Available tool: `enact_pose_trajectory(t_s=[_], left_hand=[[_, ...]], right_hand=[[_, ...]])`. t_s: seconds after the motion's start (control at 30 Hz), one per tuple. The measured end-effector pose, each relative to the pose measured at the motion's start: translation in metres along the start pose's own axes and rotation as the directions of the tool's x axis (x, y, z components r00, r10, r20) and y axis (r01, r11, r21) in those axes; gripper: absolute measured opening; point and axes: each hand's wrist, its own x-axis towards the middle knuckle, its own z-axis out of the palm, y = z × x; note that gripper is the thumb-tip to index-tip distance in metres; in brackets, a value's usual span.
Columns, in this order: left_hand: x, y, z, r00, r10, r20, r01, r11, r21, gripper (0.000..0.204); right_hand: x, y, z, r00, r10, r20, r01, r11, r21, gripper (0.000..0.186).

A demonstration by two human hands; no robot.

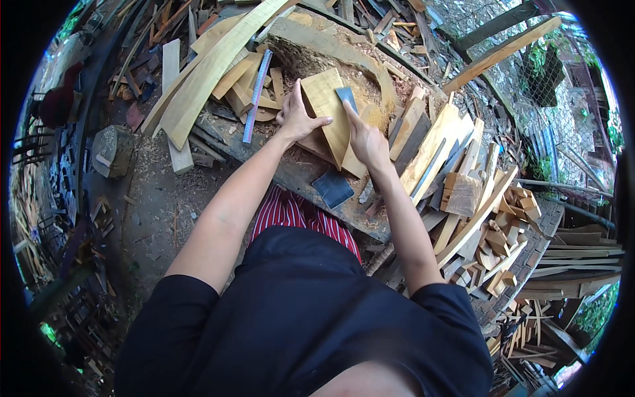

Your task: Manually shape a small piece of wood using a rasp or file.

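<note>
My left hand [297, 122] grips the left edge of a pale yellow wooden board [324, 99], its thumb lying across the face and its other fingers along the side. The board is tilted up on the workbench. In my right hand [369, 144] is a small dark grey piece of sandpaper [346, 97], pressed flat near the board's upper right edge with the index finger stretched along it. A dark square sheet [333, 189], much like the sandpaper, lies at the bench's near edge.
A blue-white ruler [257, 96] lies left of the board. Long curved planks [215, 69] reach over the bench's left end. Behind the board is a hollowed log [324, 43] with sawdust. Wooden offcuts [463, 192] crowd the right side. A stone-like block [112, 151] stands on the left.
</note>
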Motion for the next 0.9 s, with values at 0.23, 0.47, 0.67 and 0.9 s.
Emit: enact_pose_trajectory(t_s=[0.23,0.47,0.67,0.9], left_hand=[[-0.003,0.023,-0.006,0.995,-0.078,0.06,0.074,0.995,0.062,0.139],[-0.004,0.006,-0.006,0.999,-0.042,0.006,0.042,0.999,0.023,0.139],[-0.002,0.018,-0.002,0.997,-0.066,0.028,0.065,0.996,0.054,0.14],[-0.003,0.009,-0.003,0.997,-0.059,0.042,0.059,0.998,0.01,0.145]], right_hand=[[0.031,-0.005,-0.007,0.999,-0.029,-0.045,0.028,0.999,-0.018,0.046],[0.02,-0.006,0.001,1.0,0.005,0.03,-0.005,1.0,0.005,0.046],[0.048,-0.004,0.0,0.999,-0.007,-0.032,0.007,1.0,0.007,0.045],[-0.006,-0.005,0.004,0.998,-0.058,-0.005,0.057,0.994,-0.089,0.05]])
